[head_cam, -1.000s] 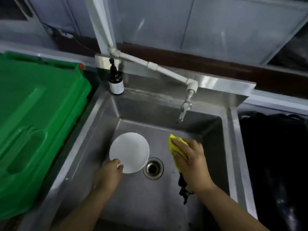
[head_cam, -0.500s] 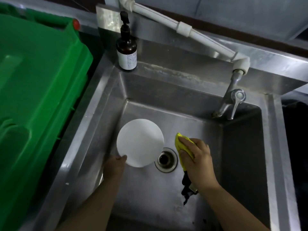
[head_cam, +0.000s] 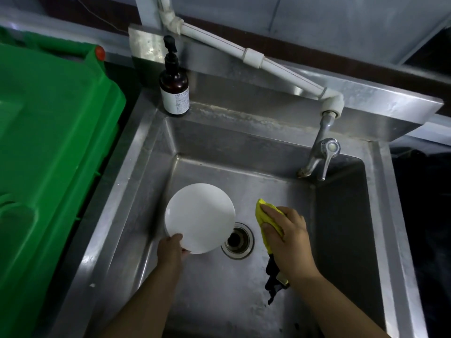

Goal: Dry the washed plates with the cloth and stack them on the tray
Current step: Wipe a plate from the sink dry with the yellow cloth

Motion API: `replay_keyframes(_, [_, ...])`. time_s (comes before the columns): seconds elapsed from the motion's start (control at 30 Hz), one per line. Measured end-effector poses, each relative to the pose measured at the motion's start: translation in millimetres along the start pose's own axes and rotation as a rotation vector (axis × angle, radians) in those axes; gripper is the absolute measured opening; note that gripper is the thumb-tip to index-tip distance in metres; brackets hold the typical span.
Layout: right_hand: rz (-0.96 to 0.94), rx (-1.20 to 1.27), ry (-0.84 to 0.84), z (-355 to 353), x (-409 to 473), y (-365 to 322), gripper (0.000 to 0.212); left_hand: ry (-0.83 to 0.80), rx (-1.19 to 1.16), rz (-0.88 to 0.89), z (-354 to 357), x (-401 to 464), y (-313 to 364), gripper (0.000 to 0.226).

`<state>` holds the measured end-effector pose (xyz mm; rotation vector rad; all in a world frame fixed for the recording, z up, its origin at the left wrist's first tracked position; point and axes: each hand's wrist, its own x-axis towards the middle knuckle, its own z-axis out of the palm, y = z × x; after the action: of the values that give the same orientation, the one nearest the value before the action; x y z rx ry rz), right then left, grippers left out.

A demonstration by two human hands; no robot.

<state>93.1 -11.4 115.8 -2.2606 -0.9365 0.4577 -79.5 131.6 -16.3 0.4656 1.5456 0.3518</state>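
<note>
A round white plate (head_cam: 200, 217) is held tilted over the floor of the steel sink (head_cam: 273, 147), just left of the drain (head_cam: 238, 240). My left hand (head_cam: 172, 250) grips the plate's near rim from below. To the right of the drain, my right hand (head_cam: 288, 237) holds a folded yellow cloth (head_cam: 264, 215); a dark part of the cloth hangs below my wrist. Plate and cloth are a short gap apart. No tray shows in this view.
A large green plastic bin (head_cam: 53, 154) fills the left side beside the sink. A brown pump bottle (head_cam: 174, 90) stands on the sink's back left corner. A white pipe (head_cam: 253, 58) leads to the metal tap (head_cam: 322, 154) at back right. A dark area lies right of the sink.
My left hand has lifted the plate's near rim and tilted it up off the sink floor. The camera has moved closer and lower. My right hand with the cloth has stayed beside the drain.
</note>
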Motion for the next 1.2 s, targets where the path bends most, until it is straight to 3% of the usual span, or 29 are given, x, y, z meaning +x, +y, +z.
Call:
replay_keyframes(0.17, [-0.002,-0.028,0.039,-18,-6,-3,0.038,-0.139,-0.020,-0.030,3,-13,8,0.047])
replay_keyframes(0.37, [-0.048,-0.048,0.093,-53,-17,-10,0.038,-0.182,0.026,0.111,6,-52,26,0.040])
replay_keyframes(0.53, [-0.103,-0.051,0.141,-87,-33,-9,0.039,-0.171,0.129,0.333,10,-109,53,0.010])
replay_keyframes(0.8, [-0.246,0.034,0.241,-146,-53,-8,0.041,-0.216,0.304,0.835,5,-243,96,0.021])
replay_keyframes(1.0, [-0.376,0.125,0.308,-200,-72,-25,0.038,-0.195,0.327,1.200,10,-349,111,0.017])
replay_keyframes(1.2, [-0.490,0.199,0.368,-246,-81,-54,0.037,-0.154,0.250,1.416,8,-421,114,0.020])
